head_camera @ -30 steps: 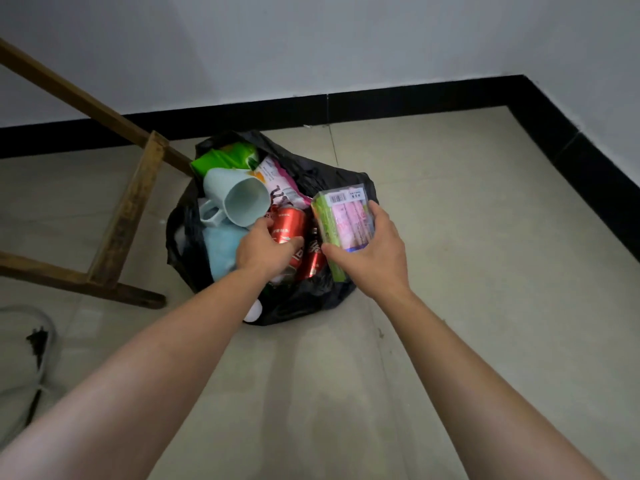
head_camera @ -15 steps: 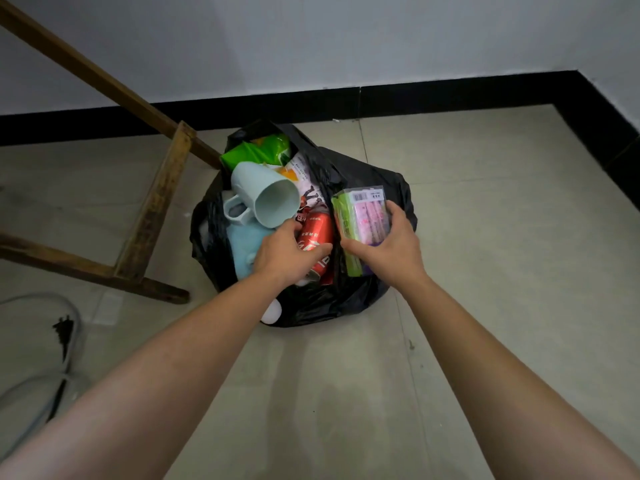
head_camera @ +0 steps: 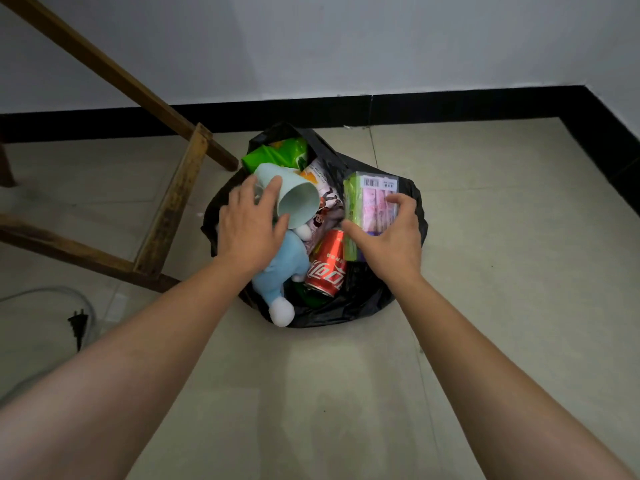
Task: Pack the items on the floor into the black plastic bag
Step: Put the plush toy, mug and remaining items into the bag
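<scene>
1. The black plastic bag sits open on the floor near the wall, just beside a wooden frame. Every item I can see is already within its mouth.
2. My left hand is spread wide with straight fingers. It presses on the pale blue cup, which lies on its side, and my palm covers the top of the blue plush toy.
3. My right hand grips the clear pack of pink and green sleeves, with the thumb on its green edge and the fingers curled over the top. The pack stands at the bag's right side, not yet sunk in.
4. Also in the bag are a red can lying between the toy and the pack, a green packet at the far end, and a printed pouch beside the cup.
5. I judge the task nearly done, since no loose item shows on the floor around the bag. What is left is to let the pack settle and to tuck in the toy's white foot, which hangs over the near rim.
6. Some things are hidden or hard to make out:
   - My left hand covers the cup's handle and the toy's head.
   - I cannot see the bag's handles or whatever lies deeper in it.
   - A cable with a plug lies at the left, and I take it as no part of the load.
   - The floor behind me is out of view.
</scene>
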Motion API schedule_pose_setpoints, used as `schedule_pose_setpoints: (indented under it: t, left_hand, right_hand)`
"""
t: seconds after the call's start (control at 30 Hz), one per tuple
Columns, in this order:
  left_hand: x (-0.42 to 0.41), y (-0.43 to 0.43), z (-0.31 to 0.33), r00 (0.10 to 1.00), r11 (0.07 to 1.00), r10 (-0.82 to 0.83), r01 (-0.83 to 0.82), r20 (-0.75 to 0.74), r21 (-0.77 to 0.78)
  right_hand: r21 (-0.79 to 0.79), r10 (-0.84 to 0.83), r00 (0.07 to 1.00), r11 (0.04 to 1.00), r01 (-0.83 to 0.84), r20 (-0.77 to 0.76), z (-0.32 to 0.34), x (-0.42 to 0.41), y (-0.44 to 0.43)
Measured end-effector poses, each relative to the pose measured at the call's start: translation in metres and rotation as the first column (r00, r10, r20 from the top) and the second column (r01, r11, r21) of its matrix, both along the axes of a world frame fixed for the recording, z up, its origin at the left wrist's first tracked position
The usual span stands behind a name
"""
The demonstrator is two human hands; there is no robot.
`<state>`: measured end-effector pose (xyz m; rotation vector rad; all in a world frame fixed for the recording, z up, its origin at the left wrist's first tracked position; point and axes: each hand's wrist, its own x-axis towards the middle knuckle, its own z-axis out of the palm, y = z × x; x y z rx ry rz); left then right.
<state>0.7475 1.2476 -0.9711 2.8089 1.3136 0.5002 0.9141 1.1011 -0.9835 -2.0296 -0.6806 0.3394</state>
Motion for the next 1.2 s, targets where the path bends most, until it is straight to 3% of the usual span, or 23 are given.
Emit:
schedule_pose_setpoints:
  t: [0.07,0.17,0.3,0.4,0.5,0.57,0.67,0.73,0.87,1.0,1.1,1.17,1.2]
  left_hand:
    - [-0.005,0.006,-0.007,0.998,0.992,0.053,-0.047,0.045,-0.12]
    - [-0.009,0.009,-0.012,0.994,0.988,0.058,-0.044,0.097,-0.146]
    - [-0.008,0.009,-0.009,0.987,0.978,0.112,-0.088,0.118,-0.19]
    - [-0.004,-0.001,-0.003,0.993,0.997,0.063,-0.058,0.097,-0.06]
    - [0.011,-0.014,0.005,0.984,0.978,-0.178,0.178,-0.005,0.107]
    - [0.026,-0.022,0.006,0.935,0.944,-0.308,0.323,-0.175,0.061]
    - [0.042,-0.025,-0.002,0.877,0.937,-0.325,0.349,-0.354,0.003]
    - [0.043,-0.025,-0.005,0.891,0.948,-0.29,0.318,-0.349,0.024]
    - [0.033,-0.021,-0.006,0.906,0.958,-0.231,0.276,-0.355,0.082]
    - [0.025,-0.021,-0.008,0.914,0.955,-0.23,0.277,-0.333,0.102]
    - [0.026,-0.022,-0.005,0.917,0.962,-0.215,0.259,-0.335,0.091]
    - [0.032,-0.025,-0.002,0.926,0.971,-0.199,0.231,-0.322,0.064]
    - [0.036,-0.027,-0.001,0.93,0.974,-0.19,0.219,-0.315,0.058]
  right_hand:
    - [0.067,-0.018,0.999,0.998,0.016,0.035,0.006,-0.011,0.008]
    - [0.126,0.06,0.997,0.99,-0.067,0.058,0.005,-0.027,0.021]
    - [-0.081,0.271,0.962,0.96,-0.269,0.012,-0.01,-0.034,0.028]
    - [-0.14,0.314,0.949,0.94,-0.313,-0.015,-0.009,-0.026,0.028]
    - [-0.092,0.401,0.916,0.911,-0.401,-0.021,-0.006,-0.01,0.022]
    - [-0.028,0.349,0.936,0.937,-0.348,0.053,-0.009,0.004,0.01]
    - [0.012,0.045,0.988,0.999,-0.047,0.145,-0.018,0.02,-0.018]
    - [-0.086,0.032,0.987,0.996,-0.018,0.16,-0.033,0.028,-0.031]
    - [-0.423,0.298,0.951,0.874,-0.239,0.077,-0.056,0.026,-0.035]
    - [-0.51,0.353,0.932,0.818,-0.266,0.081,-0.066,0.018,-0.018]
    - [-0.394,0.293,0.956,0.88,-0.266,0.009,-0.066,0.014,-0.008]
    - [-0.175,0.057,0.98,0.98,-0.092,-0.19,-0.05,0.013,-0.007]
    - [-0.034,-0.083,0.936,0.997,0.076,-0.343,-0.04,0.015,-0.007]
